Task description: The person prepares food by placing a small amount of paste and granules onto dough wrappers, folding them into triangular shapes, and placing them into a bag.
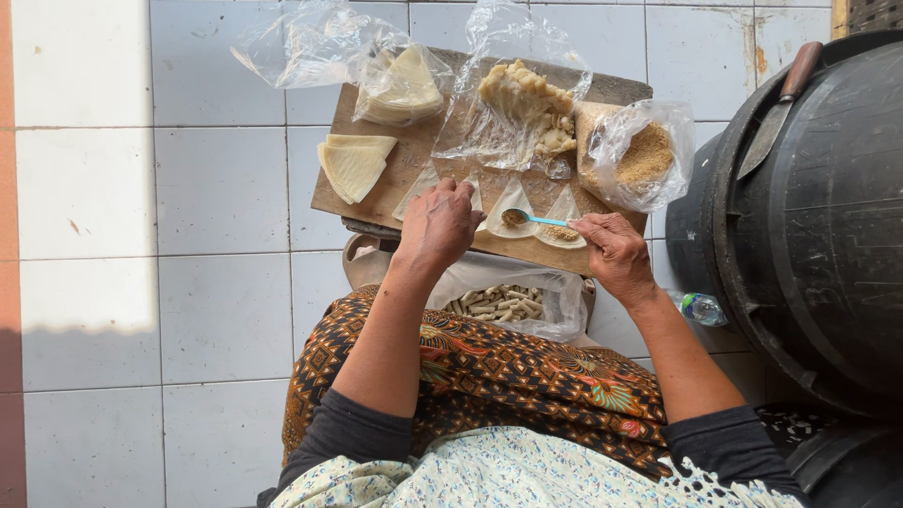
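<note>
Filling step in hand: right hand (616, 246) pinched a blue spoon (536, 219), its bowl over a triangular wrapper (513, 202) on the wooden board (414, 160). Left hand (440, 221) pressed curled fingers on wrappers alongside. Next likely needs a steady tip-out.

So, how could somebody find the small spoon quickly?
Look at the wooden board on the white tiled floor. Along its near edge lie triangular wrappers; the right hand holds a light blue spoon over one. It is the only blue thing on the board.
</note>
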